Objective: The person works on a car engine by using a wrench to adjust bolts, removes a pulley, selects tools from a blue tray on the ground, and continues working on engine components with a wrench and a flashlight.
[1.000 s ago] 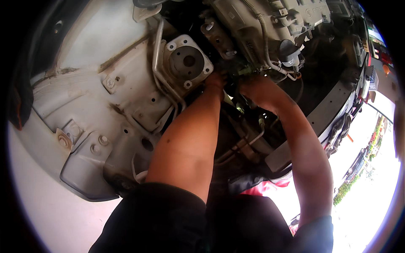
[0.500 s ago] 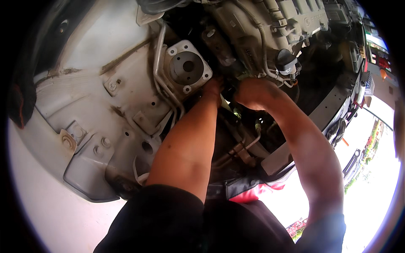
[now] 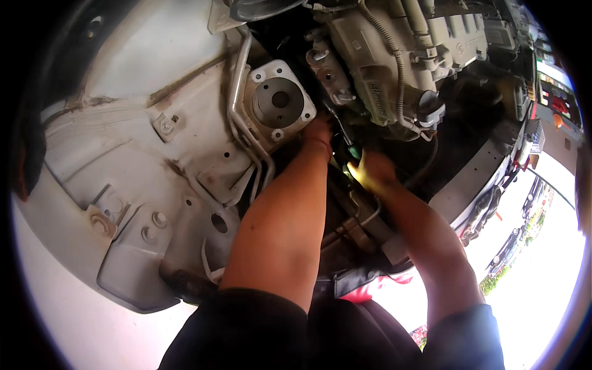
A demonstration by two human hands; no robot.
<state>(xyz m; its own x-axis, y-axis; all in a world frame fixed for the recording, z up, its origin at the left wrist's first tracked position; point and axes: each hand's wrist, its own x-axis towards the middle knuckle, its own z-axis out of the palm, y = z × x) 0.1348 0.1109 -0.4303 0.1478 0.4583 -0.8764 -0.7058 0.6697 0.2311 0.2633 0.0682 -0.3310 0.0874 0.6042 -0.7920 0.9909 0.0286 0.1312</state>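
One engine (image 3: 370,68), left hand (image 3: 317,132) and right hand (image 3: 374,168) at work beside it.
Between them, a green-ended rod (image 3: 353,151) is just at the right hand; whether either hand's fingers pinch, I cannot tell. The next move seems to call for steady guiding.

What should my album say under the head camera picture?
Left hand and right hand reach in beside an engine.
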